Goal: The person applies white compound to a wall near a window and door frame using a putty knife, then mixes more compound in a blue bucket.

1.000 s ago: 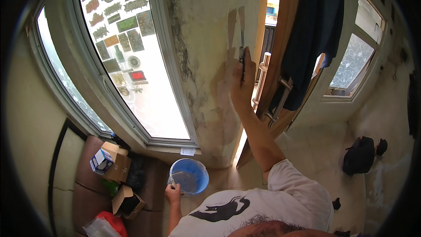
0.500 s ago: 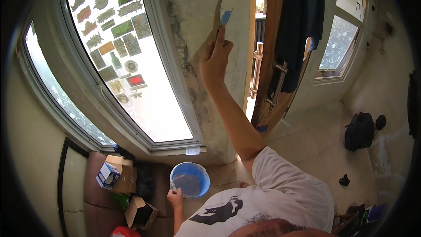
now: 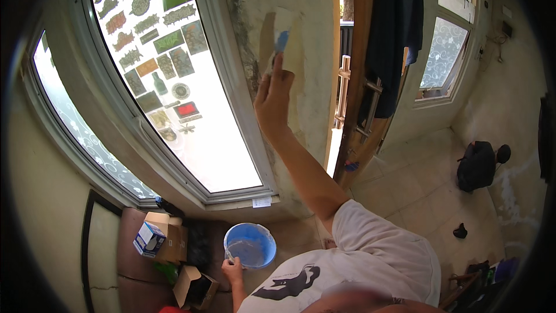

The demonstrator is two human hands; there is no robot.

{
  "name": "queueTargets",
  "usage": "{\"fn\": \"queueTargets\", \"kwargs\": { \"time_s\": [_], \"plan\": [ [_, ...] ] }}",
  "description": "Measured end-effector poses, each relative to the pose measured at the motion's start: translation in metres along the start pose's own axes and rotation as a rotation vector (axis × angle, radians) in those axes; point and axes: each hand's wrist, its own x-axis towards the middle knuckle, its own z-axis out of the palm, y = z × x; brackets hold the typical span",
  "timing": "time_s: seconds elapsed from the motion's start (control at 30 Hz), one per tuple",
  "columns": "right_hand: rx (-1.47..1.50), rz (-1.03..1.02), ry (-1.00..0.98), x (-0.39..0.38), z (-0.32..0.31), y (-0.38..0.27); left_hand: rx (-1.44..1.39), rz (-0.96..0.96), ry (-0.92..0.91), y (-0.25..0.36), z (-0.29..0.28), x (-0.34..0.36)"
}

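Observation:
My right hand [image 3: 273, 101] is raised to the wall and closed around a putty knife [image 3: 282, 42]. Its blue part points upward, and a pale, motion-blurred blade lies close to the wall [image 3: 310, 81] between the window and the door. Smoother, lighter patches and a dark stained strip mark the plaster there. Low down, my left hand [image 3: 233, 270] grips the near-left rim of a blue bucket [image 3: 267, 242] tilted toward me. Greyish paste coats its inside. A pale strip, maybe the bucket's handle, shows by the left fingers.
A tall window [image 3: 223, 156] with stickers stands left of the work. To the right, a wooden door [image 3: 353, 81] with metal bar handles stands ajar, dark cloth hanging over it. Open cardboard boxes [image 3: 174, 243] rest on a brown sofa [image 3: 133, 266]. A dark bag-like object [image 3: 476, 165] sits on the floor.
My right hand and the putty knife have moved down and left along the wall. The left hand still holds the bucket. The whole view has shifted slightly.

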Motion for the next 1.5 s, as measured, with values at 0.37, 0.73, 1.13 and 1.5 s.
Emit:
{"fn": "queueTargets", "kwargs": {
  "time_s": [0.37,0.73,1.13,1.5],
  "plan": [
    [-0.027,0.027,-0.019,-0.006,-0.047,0.046,0.007,0.007,-0.001,0.036,0.009,-0.005],
    [-0.164,-0.121,-0.148,0.055,-0.083,0.085,0.007,-0.024,0.057,0.056,0.016,0.001],
    [-0.146,-0.18,-0.199,0.018,-0.126,0.115,-0.063,-0.029,-0.008,0.091,0.036,-0.007],
    [-0.135,-0.147,-0.253,0.083,-0.097,0.11,0.04,0.049,0.013,0.079,0.047,-0.009]
  ]
}}
